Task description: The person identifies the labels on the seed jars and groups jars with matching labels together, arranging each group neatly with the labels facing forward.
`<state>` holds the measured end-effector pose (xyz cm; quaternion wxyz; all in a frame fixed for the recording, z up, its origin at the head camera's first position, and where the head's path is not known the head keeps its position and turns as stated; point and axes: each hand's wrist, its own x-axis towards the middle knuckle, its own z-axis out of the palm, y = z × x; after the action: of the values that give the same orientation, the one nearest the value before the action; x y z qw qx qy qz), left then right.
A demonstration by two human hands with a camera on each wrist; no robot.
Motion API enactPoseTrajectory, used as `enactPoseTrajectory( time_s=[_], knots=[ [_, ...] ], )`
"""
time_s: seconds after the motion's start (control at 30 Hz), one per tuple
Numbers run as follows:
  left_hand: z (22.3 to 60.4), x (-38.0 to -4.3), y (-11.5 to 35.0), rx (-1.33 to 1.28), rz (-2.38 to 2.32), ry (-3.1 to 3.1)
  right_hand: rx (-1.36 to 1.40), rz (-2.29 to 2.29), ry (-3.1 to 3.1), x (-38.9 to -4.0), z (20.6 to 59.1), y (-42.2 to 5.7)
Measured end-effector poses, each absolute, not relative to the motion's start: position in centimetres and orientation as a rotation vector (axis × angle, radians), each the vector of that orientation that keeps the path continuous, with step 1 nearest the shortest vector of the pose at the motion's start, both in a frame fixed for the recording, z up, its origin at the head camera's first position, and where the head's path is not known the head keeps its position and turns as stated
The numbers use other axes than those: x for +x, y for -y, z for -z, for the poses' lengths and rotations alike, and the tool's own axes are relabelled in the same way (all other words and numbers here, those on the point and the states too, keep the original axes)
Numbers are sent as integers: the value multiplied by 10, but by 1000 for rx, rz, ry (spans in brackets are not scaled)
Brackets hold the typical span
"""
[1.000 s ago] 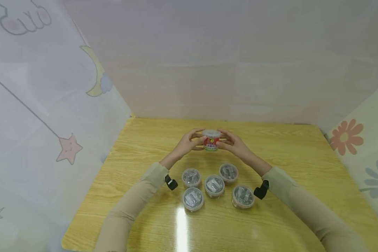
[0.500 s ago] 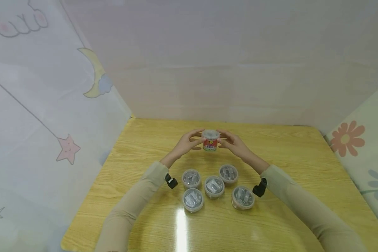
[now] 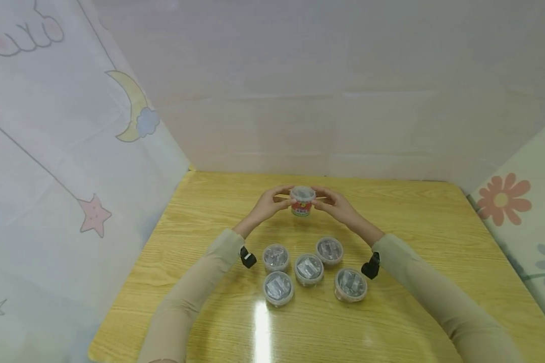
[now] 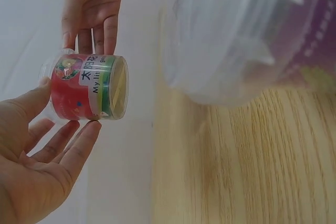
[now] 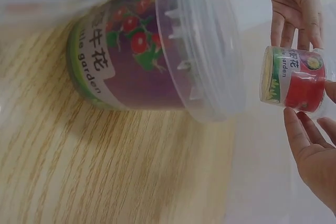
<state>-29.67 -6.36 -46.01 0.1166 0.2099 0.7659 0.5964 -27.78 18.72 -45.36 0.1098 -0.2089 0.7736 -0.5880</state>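
Above the far part of the table, a small lidded plastic tub (image 3: 302,205) with a red label is held up between my two hands. My left hand (image 3: 268,206) grips it from the left, thumb near the lid and fingers along the side. From the other side my right hand (image 3: 339,207) holds it in the same way. In the left wrist view the tub (image 4: 79,88) shows a red, green and white label with Chinese characters, its see-through base facing the table side. The right wrist view shows the same tub (image 5: 299,80) between both hands' fingertips.
Several more lidded tubs stand on the wooden table (image 3: 227,322) nearer the body, among them a middle one (image 3: 309,268) and a right one (image 3: 350,285). A purple-labelled tub (image 5: 136,51) looms close in the right wrist view. Printed sheets (image 3: 272,91) wall the table's back and sides.
The held tub has shifted slightly left and its top tilts more toward the head camera. The right forearm has drawn in a little; the standing tubs have stayed put.
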Motion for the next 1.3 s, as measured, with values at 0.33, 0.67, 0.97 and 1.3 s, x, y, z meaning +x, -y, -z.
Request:
enactPoseTrajectory(
  time_s=[0.33, 0.67, 0.97, 1.3],
  knots=[
    [465, -304, 64, 653, -1646, -2375, -664, 1622, -2397, -273, 440, -181],
    [468, -309, 64, 665, -1594, -2446, -675, 1584, -2487, -295, 471, -184],
    [473, -315, 62, 678, -1608, -2422, -708, 1530, -2533, -282, 450, -177],
    [477, -319, 60, 656, -1614, -2426, -752, 1489, -2576, -285, 451, -176]
  ],
)
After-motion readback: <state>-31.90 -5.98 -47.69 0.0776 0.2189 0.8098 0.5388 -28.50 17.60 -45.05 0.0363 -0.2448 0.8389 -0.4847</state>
